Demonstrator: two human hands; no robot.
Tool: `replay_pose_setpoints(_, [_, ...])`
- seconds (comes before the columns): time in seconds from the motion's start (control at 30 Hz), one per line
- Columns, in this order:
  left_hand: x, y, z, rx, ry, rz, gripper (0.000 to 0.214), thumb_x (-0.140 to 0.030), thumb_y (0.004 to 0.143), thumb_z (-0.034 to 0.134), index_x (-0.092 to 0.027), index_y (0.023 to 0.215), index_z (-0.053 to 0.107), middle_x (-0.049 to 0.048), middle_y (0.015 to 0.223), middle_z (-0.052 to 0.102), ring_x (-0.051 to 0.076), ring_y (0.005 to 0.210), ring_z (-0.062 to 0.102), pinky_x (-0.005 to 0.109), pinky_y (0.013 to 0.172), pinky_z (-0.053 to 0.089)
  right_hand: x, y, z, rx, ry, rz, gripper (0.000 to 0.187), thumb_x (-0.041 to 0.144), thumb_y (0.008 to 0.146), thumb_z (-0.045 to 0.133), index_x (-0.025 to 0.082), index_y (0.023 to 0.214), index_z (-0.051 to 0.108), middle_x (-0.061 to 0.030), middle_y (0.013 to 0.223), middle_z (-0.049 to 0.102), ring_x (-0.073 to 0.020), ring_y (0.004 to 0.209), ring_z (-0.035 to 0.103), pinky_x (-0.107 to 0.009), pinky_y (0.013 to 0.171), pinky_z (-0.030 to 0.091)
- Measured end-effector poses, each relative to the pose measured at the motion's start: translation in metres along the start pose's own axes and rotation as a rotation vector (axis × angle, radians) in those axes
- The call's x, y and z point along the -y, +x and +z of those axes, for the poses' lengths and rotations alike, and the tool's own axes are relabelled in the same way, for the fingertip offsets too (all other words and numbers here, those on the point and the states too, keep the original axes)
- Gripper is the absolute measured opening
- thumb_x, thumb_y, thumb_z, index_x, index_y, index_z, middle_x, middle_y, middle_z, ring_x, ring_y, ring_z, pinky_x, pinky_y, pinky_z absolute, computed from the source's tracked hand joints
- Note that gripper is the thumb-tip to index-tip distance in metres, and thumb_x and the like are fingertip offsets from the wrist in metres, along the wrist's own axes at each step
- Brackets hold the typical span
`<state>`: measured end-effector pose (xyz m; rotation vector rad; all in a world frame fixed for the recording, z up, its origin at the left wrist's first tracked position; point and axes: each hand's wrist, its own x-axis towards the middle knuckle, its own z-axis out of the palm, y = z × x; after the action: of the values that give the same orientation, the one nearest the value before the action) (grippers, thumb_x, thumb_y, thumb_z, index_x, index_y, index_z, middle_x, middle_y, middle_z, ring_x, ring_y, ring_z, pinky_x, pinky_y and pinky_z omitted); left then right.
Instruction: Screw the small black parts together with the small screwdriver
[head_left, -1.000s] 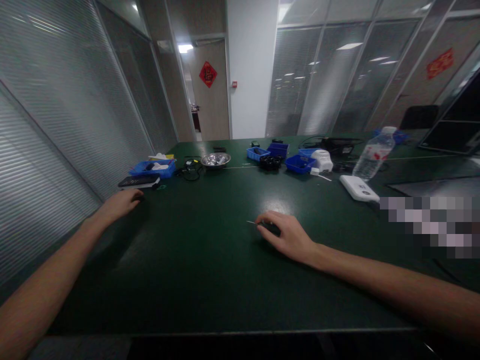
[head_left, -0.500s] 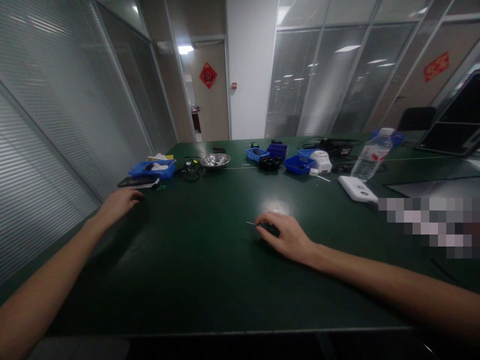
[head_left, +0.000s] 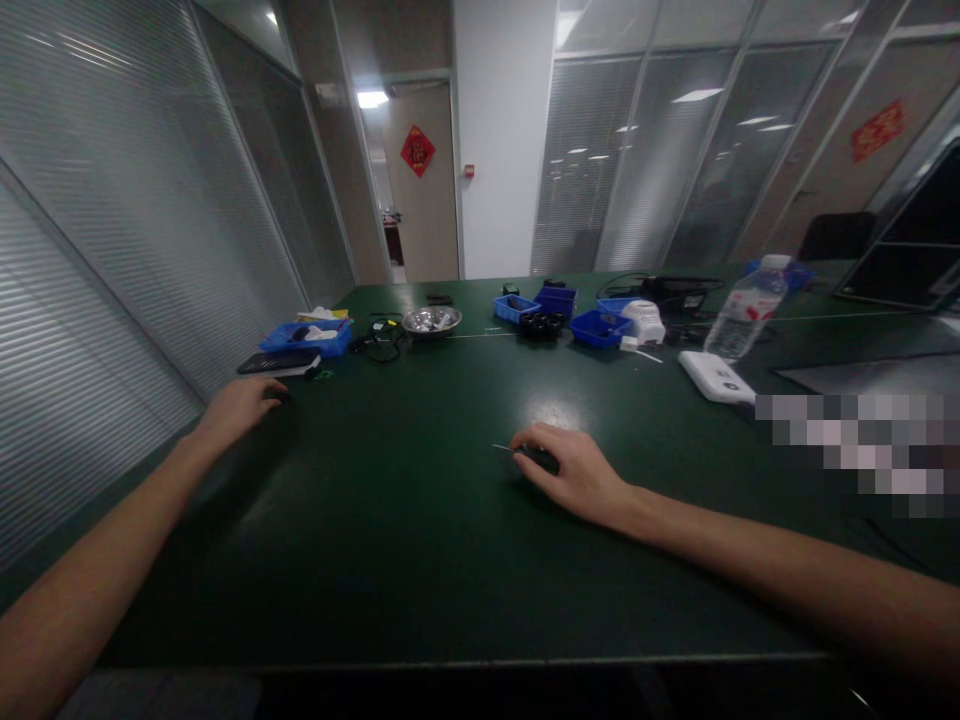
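My right hand [head_left: 566, 468] rests on the green table, its fingers closed round the dark handle of a small screwdriver [head_left: 538, 458]. The thin metal shaft points left from my fingertips, and the tip's shape is too small to tell. Over at the left, my left hand [head_left: 238, 405] lies on the table just in front of a dark-covered notebook [head_left: 279, 362]. Its fingers are curled over a small dark thing [head_left: 277, 395], mostly hidden by the hand.
Behind the notebook stands a blue tray [head_left: 330, 345] with items. Further along are cables [head_left: 382, 342], a metal bowl [head_left: 431, 320], a black object [head_left: 541, 327], blue bins [head_left: 600, 329], a white device [head_left: 716, 378] and a water bottle [head_left: 746, 312]. Dark panels [head_left: 907, 250] stand right.
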<state>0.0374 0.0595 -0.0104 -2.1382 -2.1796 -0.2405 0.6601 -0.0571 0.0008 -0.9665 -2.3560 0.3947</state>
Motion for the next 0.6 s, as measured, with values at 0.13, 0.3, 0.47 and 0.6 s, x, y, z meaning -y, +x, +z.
replay_pose_setpoints(0.13, [-0.0015,-0.0015,0.0005,-0.007,0.071,0.005,0.035,-0.031,0.094,0.059,-0.018,0.123,0.072,0.0102,0.129,0.07,0.029,0.111,0.066,0.037,0.093,0.05,-0.0002,0.0001,0.0009,0.012,-0.005,0.009,0.019,0.034,0.103,0.056,0.022,0.114,0.066,-0.004,0.102,0.07,-0.0165,0.079,0.064,-0.032,0.072,0.05])
replay_pose_setpoints(0.3, [-0.0006,-0.0005,0.0019,-0.007,0.127,0.007,0.036,-0.031,0.094,0.059,-0.02,0.125,0.072,0.0095,0.131,0.069,0.031,0.114,0.064,0.039,0.094,0.05,0.0006,-0.0001,0.0003,0.018,-0.009,0.011,0.018,0.034,0.103,0.056,0.022,0.114,0.065,-0.0034,0.101,0.069,-0.016,0.078,0.063,-0.031,0.07,0.048])
replay_pose_setpoints(0.47, [-0.0004,0.0025,-0.0009,0.024,0.142,0.017,0.037,-0.032,0.094,0.059,-0.019,0.125,0.073,0.0097,0.133,0.069,0.03,0.116,0.064,0.037,0.097,0.049,0.0007,-0.0008,-0.0003,0.024,-0.002,0.018,0.019,0.033,0.103,0.057,0.021,0.114,0.066,-0.004,0.102,0.069,-0.0159,0.079,0.064,-0.031,0.071,0.049])
replay_pose_setpoints(0.6, [-0.0033,0.002,-0.0055,0.046,0.129,0.034,0.038,-0.034,0.097,0.053,-0.018,0.125,0.074,0.0098,0.131,0.07,0.029,0.115,0.065,0.036,0.097,0.049,0.0021,-0.0001,-0.0007,0.026,-0.007,0.019,0.019,0.033,0.103,0.056,0.021,0.115,0.066,-0.0043,0.102,0.07,-0.016,0.079,0.064,-0.031,0.071,0.049])
